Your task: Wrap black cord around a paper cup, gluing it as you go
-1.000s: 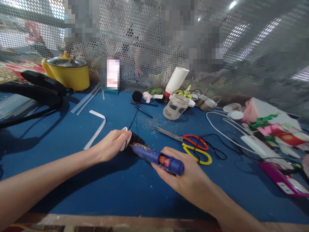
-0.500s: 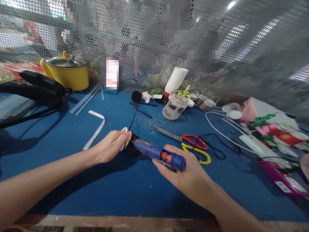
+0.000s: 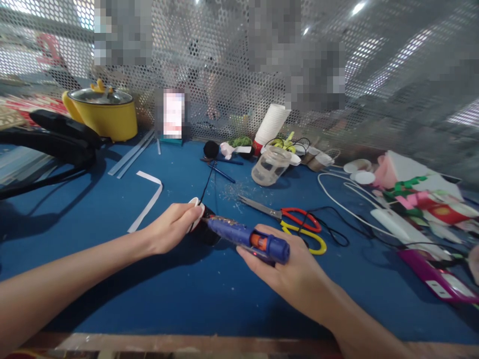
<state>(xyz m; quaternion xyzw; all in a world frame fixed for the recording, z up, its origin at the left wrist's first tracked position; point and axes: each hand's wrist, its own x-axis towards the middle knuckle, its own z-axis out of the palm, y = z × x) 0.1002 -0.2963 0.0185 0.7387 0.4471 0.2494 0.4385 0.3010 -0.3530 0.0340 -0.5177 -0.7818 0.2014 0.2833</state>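
Note:
My left hand (image 3: 175, 224) is closed around the white rim of a paper cup (image 3: 208, 233), whose side is wrapped in black yarn. From the cup a taut strand of black yarn (image 3: 206, 188) runs back to a black yarn ball (image 3: 211, 149). My right hand (image 3: 288, 269) grips a blue hot glue gun (image 3: 239, 237), a small red light glowing on it. The gun's nozzle points left, at the cup near the rim; whether it touches cannot be seen. Scissors (image 3: 279, 214) with red and yellow handles lie open just beyond my right hand.
A bent white strip (image 3: 156, 183) and clear glue sticks (image 3: 130, 154) lie at left, near a yellow pot (image 3: 108, 115). Behind are a plastic jar (image 3: 270, 167), stacked paper cups (image 3: 272, 124) and a propped phone (image 3: 173, 114). A purple power strip (image 3: 436, 274) and cables occupy the right.
Almost nothing differs. The glue gun's rear end has shifted very slightly to the right; both hands keep their holds.

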